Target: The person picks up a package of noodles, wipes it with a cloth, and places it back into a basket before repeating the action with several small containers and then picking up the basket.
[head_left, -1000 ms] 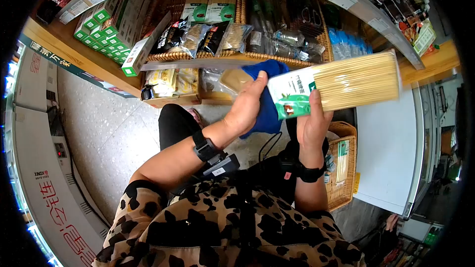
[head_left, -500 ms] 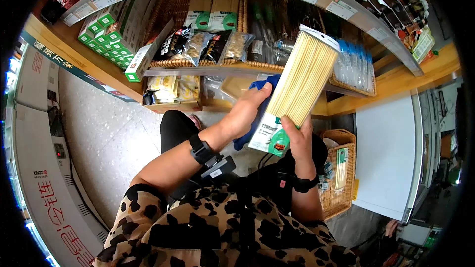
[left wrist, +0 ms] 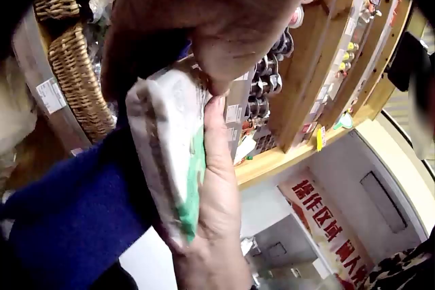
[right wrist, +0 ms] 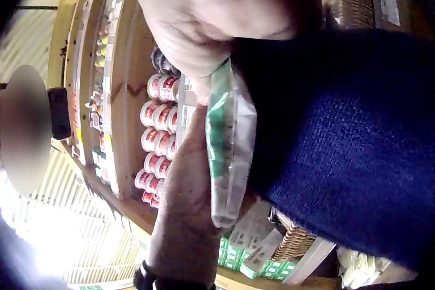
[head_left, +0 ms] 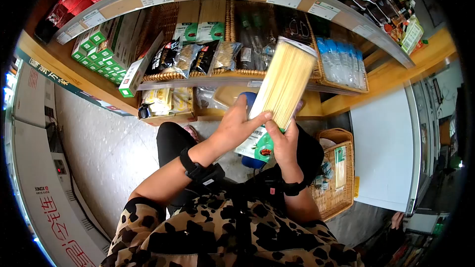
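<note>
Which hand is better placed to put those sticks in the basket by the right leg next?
Probably the right hand: it grips the pack of sticks and is nearer the basket than the left hand.

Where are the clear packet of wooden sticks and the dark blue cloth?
Clear packet of wooden sticks (head_left: 284, 85), head view: middle of its see-through front.
Dark blue cloth (right wrist: 346, 123), right wrist view: middle of its surface.

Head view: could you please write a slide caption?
Left hand and right hand hold packaged sticks, blue cloth behind, before a shelf.
</note>
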Demonstrator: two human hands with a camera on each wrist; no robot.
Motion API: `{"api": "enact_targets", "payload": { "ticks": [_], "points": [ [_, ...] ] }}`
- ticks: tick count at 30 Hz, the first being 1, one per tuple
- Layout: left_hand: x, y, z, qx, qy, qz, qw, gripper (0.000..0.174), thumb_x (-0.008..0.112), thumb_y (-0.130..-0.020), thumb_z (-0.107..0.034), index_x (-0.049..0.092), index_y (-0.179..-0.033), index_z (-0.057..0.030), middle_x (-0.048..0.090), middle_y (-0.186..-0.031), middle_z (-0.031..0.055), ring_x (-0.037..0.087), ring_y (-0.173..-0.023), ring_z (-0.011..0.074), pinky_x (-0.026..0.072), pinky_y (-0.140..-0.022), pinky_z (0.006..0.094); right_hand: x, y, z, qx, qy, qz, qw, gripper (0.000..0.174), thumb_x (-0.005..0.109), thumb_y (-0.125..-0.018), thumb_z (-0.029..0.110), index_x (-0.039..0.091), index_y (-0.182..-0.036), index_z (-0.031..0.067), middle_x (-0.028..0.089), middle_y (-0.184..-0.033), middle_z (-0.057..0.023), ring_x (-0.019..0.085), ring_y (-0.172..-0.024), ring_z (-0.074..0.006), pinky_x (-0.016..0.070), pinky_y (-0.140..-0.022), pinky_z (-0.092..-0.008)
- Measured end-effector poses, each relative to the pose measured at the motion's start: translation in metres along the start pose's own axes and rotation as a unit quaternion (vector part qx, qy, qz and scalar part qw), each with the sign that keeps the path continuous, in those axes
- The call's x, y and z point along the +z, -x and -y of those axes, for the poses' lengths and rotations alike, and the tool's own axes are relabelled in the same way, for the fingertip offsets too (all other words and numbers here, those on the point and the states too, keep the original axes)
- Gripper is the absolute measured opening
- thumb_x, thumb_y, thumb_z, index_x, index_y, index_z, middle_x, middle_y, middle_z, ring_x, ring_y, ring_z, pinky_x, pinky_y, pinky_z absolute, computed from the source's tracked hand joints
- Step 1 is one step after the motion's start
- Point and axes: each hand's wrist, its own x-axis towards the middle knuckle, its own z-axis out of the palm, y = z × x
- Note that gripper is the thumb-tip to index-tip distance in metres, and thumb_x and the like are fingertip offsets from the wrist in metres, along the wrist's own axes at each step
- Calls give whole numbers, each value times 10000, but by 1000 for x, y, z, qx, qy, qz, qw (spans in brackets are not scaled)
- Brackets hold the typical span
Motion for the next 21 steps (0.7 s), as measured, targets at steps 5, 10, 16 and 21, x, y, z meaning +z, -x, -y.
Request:
{"api": "enact_targets", "payload": {
  "ticks": [5,10,16,21],
  "points": [
    [23,9,2,123,47,-77,988,467,479,-924,-357,391,-1111,61,583,-766,244,594,-649,378,463,-588,406,5,-3,1,14,-61,-26,998,373,538,-900,127,420,-1226,-10,544,-1117,-88,533,-992,-138,440,-849,-274],
    [12,3,-1,114,-64,-74,989,498,495,-918,-324,348,-1168,81,572,-752,299,595,-684,433,461,-562,430,2,2,4,121,-244,52,961,401,556,-878,105,428,-1245,9,520,-1159,-74,524,-1022,-150,408,-886,-288],
    [8,10,-6,151,-165,-34,974,572,539,-883,-359,334,-1182,84,573,-732,287,598,-621,416,480,-506,434,-11,-3,8,96,-240,53,965,464,557,-872,160,396,-1277,0,508,-1196,-90,486,-1100,-186,374,-945,-341],
    [3,21,-4,150,-269,26,951,698,566,-853,-414,283,-1297,45,588,-651,219,607,-567,364,478,-474,412,-38,-23,11,28,-311,-34,949,505,569,-870,247,389,-1274,3,505,-1212,-112,483,-1119,-222,371,-973,-372]
  ]
}}
